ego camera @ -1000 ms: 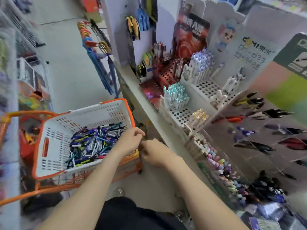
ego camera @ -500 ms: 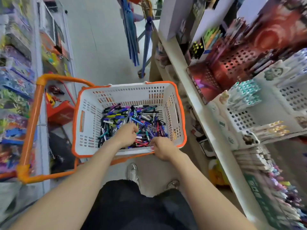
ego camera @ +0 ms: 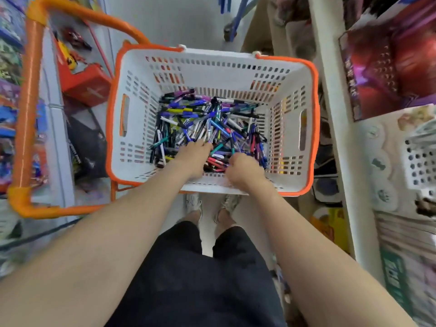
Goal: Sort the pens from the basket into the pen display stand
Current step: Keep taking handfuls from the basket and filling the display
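A white basket with an orange rim (ego camera: 315,128) sits in front of me, its floor covered by a loose heap of pens (ego camera: 203,119) in blue, black, teal, purple and red. My left hand (ego camera: 193,155) reaches into the near side of the heap, its fingertips down among the pens. My right hand (ego camera: 243,167) is curled beside it at the near wall, and a teal pen (ego camera: 232,150) sticks out at its knuckles. A corner of the white perforated pen display stand (ego camera: 418,161) shows at the right edge.
The basket rides in an orange trolley frame (ego camera: 26,114). A white shelf edge (ego camera: 330,119) runs along the right, with a red perforated stand (ego camera: 382,67) above it. Packed goods line the left side. My shoes (ego camera: 193,204) stand on the floor below the basket.
My view has swung from the display shelf down onto the basket. Both hands have moved from the basket's near rim into the pen heap.
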Motion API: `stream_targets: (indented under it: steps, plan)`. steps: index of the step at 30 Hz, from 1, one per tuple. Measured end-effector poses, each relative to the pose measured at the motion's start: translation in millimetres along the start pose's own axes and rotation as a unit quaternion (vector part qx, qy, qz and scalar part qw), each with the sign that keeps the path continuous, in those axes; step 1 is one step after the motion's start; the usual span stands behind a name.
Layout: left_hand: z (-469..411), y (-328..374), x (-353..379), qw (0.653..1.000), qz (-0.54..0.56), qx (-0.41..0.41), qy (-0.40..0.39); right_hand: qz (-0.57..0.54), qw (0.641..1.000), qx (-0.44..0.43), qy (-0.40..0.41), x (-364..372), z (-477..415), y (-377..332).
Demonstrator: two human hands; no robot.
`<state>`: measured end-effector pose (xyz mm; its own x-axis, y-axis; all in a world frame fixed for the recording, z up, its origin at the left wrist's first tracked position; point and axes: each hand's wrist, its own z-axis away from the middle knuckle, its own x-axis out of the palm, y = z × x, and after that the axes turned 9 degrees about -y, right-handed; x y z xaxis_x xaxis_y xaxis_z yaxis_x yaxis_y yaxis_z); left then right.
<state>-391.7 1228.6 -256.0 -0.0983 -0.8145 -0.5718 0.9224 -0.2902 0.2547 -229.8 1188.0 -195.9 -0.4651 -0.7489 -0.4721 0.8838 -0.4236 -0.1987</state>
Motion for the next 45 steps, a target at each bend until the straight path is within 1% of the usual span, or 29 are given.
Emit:
stream_targets:
  steps: [3, 6, 9, 12, 15, 20, 23, 26, 30, 33, 35, 38, 41, 43, 45]
  plan:
    - [-16, -1, 10, 0.999, -0.044, -0.022, -0.019, -0.042, 0.995, 0.05, 0.075, 0, -16, -2]
    - [-30, 3, 9, 0.995, -0.097, -0.033, -0.004, -0.06, 0.989, 0.06, 0.12, 0, -29, -2]
    - [-39, 8, 9, 0.994, -0.098, -0.037, 0.016, -0.081, 0.987, 0.062, 0.124, 2, -39, -1]
    - [-45, 9, 12, 0.995, -0.088, -0.038, 0.018, -0.111, 0.983, 0.068, 0.133, 1, -44, 3]
    - [-48, 9, 10, 0.994, -0.102, -0.035, 0.012, -0.129, 0.979, 0.064, 0.141, 0, -46, 5]
    - [-49, 12, 4, 0.991, -0.126, -0.045, 0.018, -0.133, 0.981, 0.057, 0.131, -1, -45, 4]
    - [-50, 14, 2, 0.991, -0.132, -0.029, 0.01, -0.129, 0.982, 0.053, 0.131, -2, -43, 6]
    - [-47, 11, 4, 0.994, -0.11, -0.013, 0.005, -0.134, 0.981, 0.053, 0.129, -4, -38, 7]
    - [-40, 2, 0, 0.999, -0.036, -0.009, 0.008, -0.154, 0.977, 0.055, 0.137, -10, -35, 12]
    - [-34, 2, -5, 0.999, 0.02, 0.001, 0.026, -0.174, 0.972, 0.056, 0.144, -15, -29, 19]
    - [-31, 3, -4, 0.999, 0.016, 0.005, 0.044, -0.189, 0.968, 0.049, 0.156, -17, -26, 23]
    - [-25, 5, -3, 0.996, -0.017, 0.005, 0.083, -0.207, 0.96, 0.019, 0.187, -19, -23, 26]
    - [-17, 8, -8, 0.994, 0.0, 0.015, 0.109, -0.214, 0.956, -0.01, 0.2, -20, -17, 28]
    - [-11, 10, -14, 0.991, 0.022, 0.038, 0.123, -0.216, 0.956, -0.025, 0.196, -21, -11, 29]
    - [-4, 13, -21, 0.987, 0.081, 0.06, 0.122, -0.245, 0.949, -0.043, 0.194, -22, -6, 28]
